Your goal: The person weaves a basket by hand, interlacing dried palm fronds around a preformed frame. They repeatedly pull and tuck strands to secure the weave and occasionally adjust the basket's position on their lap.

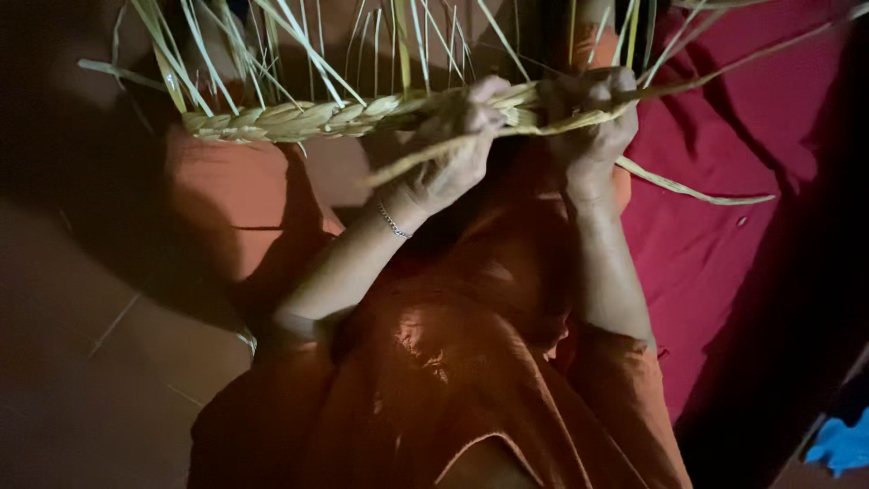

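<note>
A pale yellow plaited band of dried leaf strips [299, 118] runs level across the upper middle of the head view, its finished end pointing left. My left hand [457, 149] grips the band where the plait ends, with a thin bracelet at the wrist. My right hand [593, 122] is closed around the loose strips just to the right. Several unwoven strips [308, 50] fan upward from the band, and one long strip [697, 190] trails down to the right over the red cloth.
An orange garment [471, 362] covers my lap and knees below the hands. A dark red cloth [742, 163] lies on the right. Tiled floor [81, 362] shows at the lower left in shadow. A small blue object [842, 444] sits at the bottom right corner.
</note>
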